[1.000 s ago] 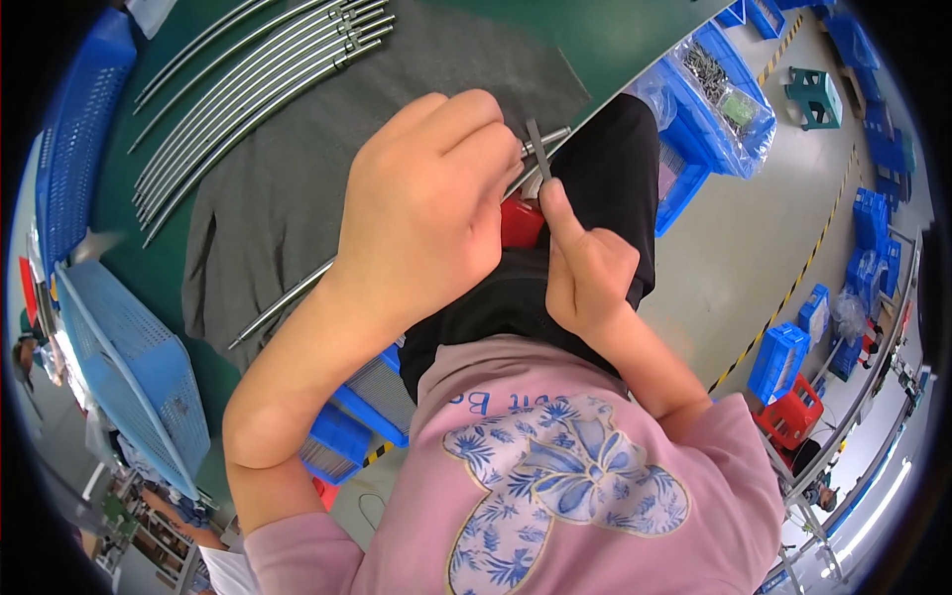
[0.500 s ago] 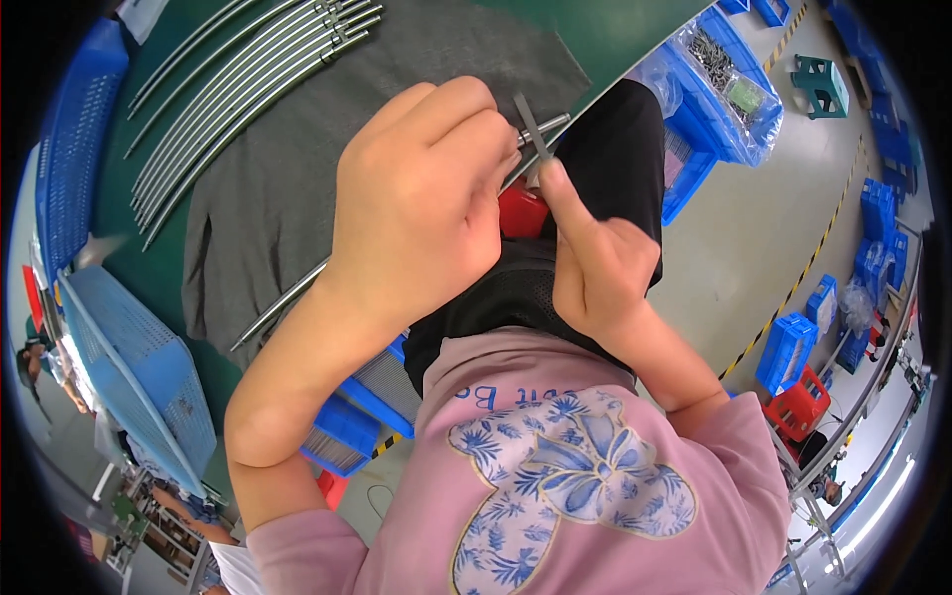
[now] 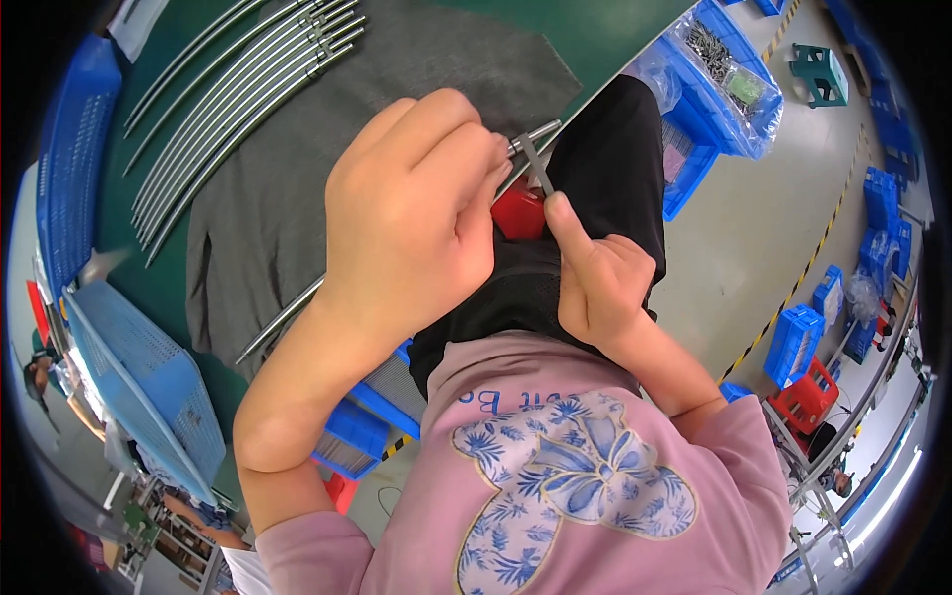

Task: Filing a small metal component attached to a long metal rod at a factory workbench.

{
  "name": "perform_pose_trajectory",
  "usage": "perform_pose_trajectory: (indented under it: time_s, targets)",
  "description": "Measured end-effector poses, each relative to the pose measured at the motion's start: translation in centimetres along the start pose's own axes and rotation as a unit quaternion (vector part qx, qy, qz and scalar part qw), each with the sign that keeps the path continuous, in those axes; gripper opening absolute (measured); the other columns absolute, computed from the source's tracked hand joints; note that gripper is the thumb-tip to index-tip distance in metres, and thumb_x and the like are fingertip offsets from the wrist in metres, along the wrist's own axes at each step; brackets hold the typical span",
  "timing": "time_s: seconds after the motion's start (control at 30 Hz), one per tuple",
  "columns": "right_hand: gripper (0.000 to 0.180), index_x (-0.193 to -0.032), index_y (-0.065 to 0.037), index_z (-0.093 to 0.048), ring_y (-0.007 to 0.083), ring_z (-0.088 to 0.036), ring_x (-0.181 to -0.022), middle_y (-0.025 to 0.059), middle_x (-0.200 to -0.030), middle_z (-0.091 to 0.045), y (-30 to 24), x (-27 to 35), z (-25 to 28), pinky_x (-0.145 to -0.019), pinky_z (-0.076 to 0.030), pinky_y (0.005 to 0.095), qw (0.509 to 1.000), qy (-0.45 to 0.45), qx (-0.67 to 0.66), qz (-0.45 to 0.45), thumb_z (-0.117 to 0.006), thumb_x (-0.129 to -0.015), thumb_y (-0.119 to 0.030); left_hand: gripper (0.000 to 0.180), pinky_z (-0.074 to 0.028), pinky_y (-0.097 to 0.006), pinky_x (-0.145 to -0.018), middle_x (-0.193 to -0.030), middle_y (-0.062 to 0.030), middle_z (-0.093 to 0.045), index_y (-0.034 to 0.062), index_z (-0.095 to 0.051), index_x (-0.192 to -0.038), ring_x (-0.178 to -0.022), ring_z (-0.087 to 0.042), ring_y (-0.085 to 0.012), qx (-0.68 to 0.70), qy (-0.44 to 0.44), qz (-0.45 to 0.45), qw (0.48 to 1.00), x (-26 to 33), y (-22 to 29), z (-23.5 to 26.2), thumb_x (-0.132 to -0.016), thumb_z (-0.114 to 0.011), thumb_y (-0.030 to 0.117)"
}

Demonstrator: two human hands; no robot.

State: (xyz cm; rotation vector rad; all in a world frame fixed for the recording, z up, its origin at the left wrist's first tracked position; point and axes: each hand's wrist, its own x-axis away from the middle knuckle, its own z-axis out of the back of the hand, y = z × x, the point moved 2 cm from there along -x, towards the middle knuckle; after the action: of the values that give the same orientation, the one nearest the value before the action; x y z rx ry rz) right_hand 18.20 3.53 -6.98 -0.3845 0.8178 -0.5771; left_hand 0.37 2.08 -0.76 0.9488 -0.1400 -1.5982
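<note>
The left hand (image 3: pixel 416 208) is in the middle of the frame, back turned up, wrist bent and fingers curled tight around one metal rod (image 3: pixel 546 131), whose tip sticks out at upper centre. The left elbow is bent at lower left. The right hand (image 3: pixel 607 286), right of centre, has its thumb stretched toward the upper left and its other fingers folded in, gripping one flat grey strip (image 3: pixel 535 164). The two hands are apart, and the strip crosses the rod just beside the left fingertips; I cannot tell how firmly it presses. One rod length (image 3: pixel 281 319) also shows left of centre, by the left forearm; whether it is the same rod is hidden.

At least seven curved rods (image 3: pixel 223 134) lie side by side at upper left, overlapping too much for an exact count. One grey cloth (image 3: pixel 258 218) is spread on the one green surface (image 3: pixel 605 35). Two blue baskets stand at the left, an upper one (image 3: pixel 79 169) and a lower one (image 3: pixel 149 367). One green stool (image 3: pixel 820 74) is at upper right
</note>
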Motion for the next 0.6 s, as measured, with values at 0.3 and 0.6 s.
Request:
perform_pose_trajectory:
  time_s: [0.3,0.6]
  targets:
    - [0.057,-0.117,0.001,-0.064,0.0144,-0.034,-0.037,-0.0002,-0.048,-0.033,1.0,1.6,-1.2,-0.039,-0.026,0.028,0.999,0.006,-0.034,0.016,-0.058,-0.06,0.003,0.016,-0.043,-0.028,-0.051,-0.071,-0.01,-0.054,-0.0021,-0.059,-0.076,-0.058,-0.055,-0.0212,-0.015,-0.003,0.0,1.0,0.1,0.4,0.2,-0.066,-0.066,-0.011]
    - [0.058,-0.119,-0.001,-0.063,0.0146,-0.034,-0.037,-0.0006,-0.048,-0.036,0.6,1.5,-0.9,-0.039,-0.026,0.0283,0.999,0.004,-0.035,0.021,-0.059,-0.062,0.004,0.016,-0.044,-0.026,-0.05,-0.072,-0.0099,-0.055,-0.002,-0.06,-0.077,-0.057,-0.056,-0.0184,0.001,-0.017,0.017,1.0,0.2,0.5,0.4,-0.065,-0.067,-0.011]
